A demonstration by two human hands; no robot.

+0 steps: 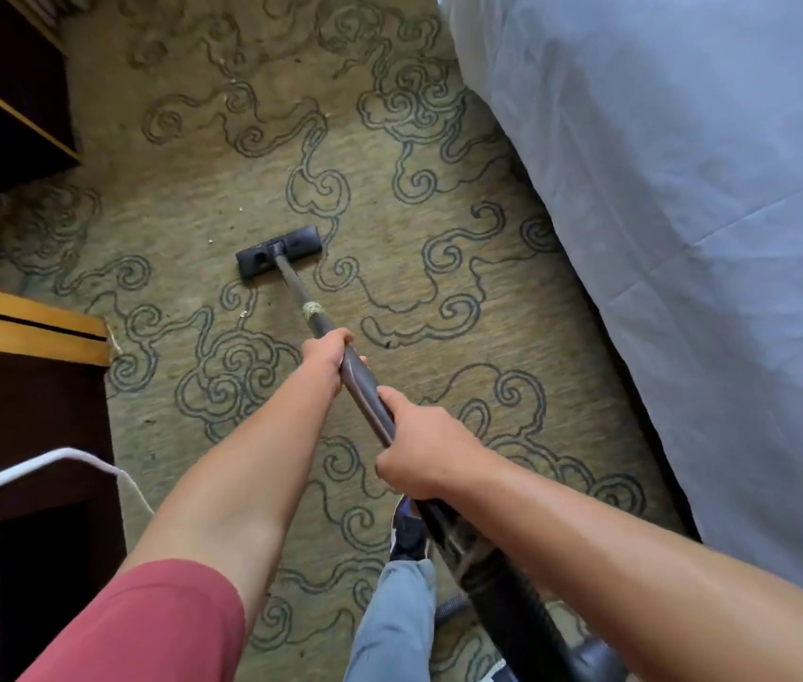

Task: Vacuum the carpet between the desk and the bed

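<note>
Both hands are clamped on the vacuum wand (335,356): the left hand (325,359) grips further down the tube, the right hand (416,447) closes around it nearer the body, just above where the ribbed hose (512,612) joins. A band of tape (312,311) wraps the wand below the left hand.

The floor head (279,252) sits flat on the carpet (439,337), roughly midway across the strip between the table (25,327) on the left and the bed (685,238) on the right, nearer the table side.

Progress: the work appears to be under way and not complete. Pale crumbs (242,315) lie beside the wand, behind the head, and further specks show ahead of and left of the head and up toward the far end of the strip. A dark fleck lies right of the wand. No clear cleaned lanes can be made out in the pile, so the share already covered cannot be judged.

Surface and room: the carpet is olive-tan with dark scrolling cloud outlines, which tend to mask debris. The table is dark wood with light trim. A white cable (45,467) crosses its lower front. The bed carries a pale blue cover hanging to the floor. The edges along both furniture lines probably still need passes.
</note>
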